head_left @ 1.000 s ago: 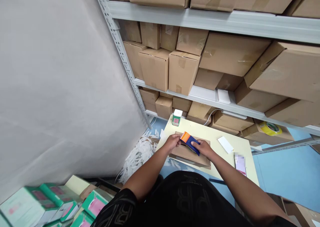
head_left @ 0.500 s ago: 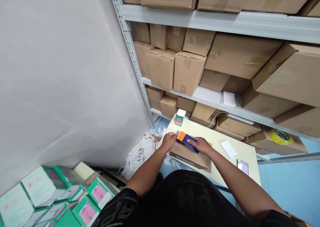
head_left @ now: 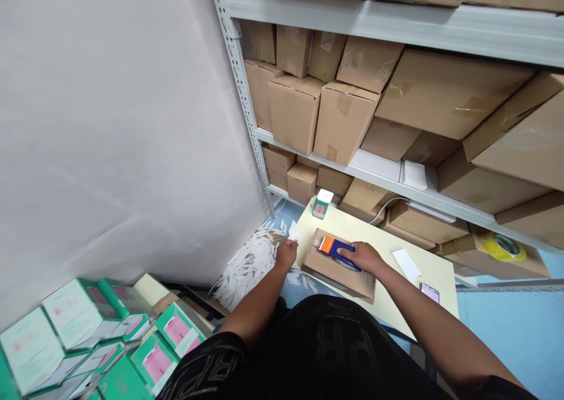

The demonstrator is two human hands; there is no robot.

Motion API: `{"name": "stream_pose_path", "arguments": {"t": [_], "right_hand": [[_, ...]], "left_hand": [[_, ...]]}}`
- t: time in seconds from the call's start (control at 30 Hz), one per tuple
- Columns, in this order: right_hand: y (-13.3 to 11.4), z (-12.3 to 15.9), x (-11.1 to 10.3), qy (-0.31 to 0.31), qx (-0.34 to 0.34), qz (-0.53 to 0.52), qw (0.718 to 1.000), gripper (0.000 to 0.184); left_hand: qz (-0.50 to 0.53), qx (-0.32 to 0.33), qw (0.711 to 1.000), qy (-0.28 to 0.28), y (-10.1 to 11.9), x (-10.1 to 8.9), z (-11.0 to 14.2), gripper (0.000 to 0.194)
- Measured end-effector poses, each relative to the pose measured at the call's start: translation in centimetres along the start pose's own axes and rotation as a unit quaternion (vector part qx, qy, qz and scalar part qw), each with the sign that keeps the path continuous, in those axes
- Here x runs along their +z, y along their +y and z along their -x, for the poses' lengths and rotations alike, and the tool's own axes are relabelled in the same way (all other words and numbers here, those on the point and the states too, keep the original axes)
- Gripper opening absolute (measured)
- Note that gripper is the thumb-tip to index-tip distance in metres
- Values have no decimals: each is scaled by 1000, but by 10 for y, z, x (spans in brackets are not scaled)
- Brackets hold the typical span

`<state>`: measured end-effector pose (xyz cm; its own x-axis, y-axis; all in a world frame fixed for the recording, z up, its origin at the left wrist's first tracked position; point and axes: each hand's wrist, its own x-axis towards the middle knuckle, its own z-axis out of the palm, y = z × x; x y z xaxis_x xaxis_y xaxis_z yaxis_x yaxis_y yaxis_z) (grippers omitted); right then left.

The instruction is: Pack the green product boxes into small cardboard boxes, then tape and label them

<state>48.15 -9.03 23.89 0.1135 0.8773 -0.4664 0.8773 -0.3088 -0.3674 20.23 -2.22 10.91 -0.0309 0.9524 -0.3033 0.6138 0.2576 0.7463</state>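
R hand (head_left: 368, 258) clamped on blue-and-orange item (head_left: 333, 248), thumb on top; item lies over the top of the carton (head_left: 335, 274), orange end pointing L. Item's underside mostly hidden, tho a bit of a rounded edge shows below it; can't tell what that is. L hand (head_left: 286, 252) just L of carton, apart from it, fingers curled up together; can't tell if anything's pinched inside. White scrap (head_left: 293, 230) next to L hand, also L of carton.

Carton: brown cdbd, flat on the tabletop (head_left: 434, 265), top looks shut, contents n/a to view. Beyond carton & a bit L, small green-and-white box (head_left: 322, 205) stands upright w/ pink panel; inside not visible. R of carton: slim white box (head_left: 406, 265) lying flat, then phone (head_left: 429, 292), face up.

Past carton, shelf unit (head_left: 396, 24) packed w/ brown boxes (head_left: 346, 118), most taped shut, so contents unseen; one small white box (head_left: 414, 175) sits among them. Far R of carton, yellow tape roll (head_left: 502, 246) on a low shelf box.

L of carton, on floor: heap of white strips (head_left: 247, 265), loose. Further L & nearer the body: stacked green boxes (head_left: 154, 362) w/ pink panels, insides hidden.
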Motion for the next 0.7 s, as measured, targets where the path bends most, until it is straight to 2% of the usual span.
{"name": "stream_pose_path", "arguments": {"t": [0.2, 0.3, 0.4, 0.43, 0.5, 0.57, 0.6, 0.63, 0.7], "right_hand": [[-5, -4, -1, -11, 14, 8, 1000, 67], [-7, -5, -1, -19, 19, 4, 1000, 63], [-10, -6, -2, -22, 31, 16, 999, 64], [-11, -6, -2, -22, 35, 18, 999, 64], [-12, -6, -4, -24, 35, 13, 999, 65], [-13, -6, -6, -31, 30, 2, 999, 66], [-13, -6, -7, -34, 29, -2, 999, 67], [-13, -6, -8, -37, 29, -6, 999, 68], [-13, -6, -8, -40, 26, -11, 999, 70]], "left_hand": [[-104, 17, 991, -84, 6, 23, -1, 38], [-147, 35, 982, -112, 11, 18, -9, 36], [-170, 76, 977, -101, 17, 2, -14, 42], [-170, 105, 975, -93, 20, -3, -14, 48], [-167, 216, 957, -98, 27, -10, -9, 61], [-176, 348, 911, -131, 33, -10, 1, 72], [-190, 395, 887, -148, 35, -8, 7, 77], [-210, 418, 870, -157, 36, -5, 14, 80], [-255, 410, 863, -146, 39, 2, 25, 79]]}}
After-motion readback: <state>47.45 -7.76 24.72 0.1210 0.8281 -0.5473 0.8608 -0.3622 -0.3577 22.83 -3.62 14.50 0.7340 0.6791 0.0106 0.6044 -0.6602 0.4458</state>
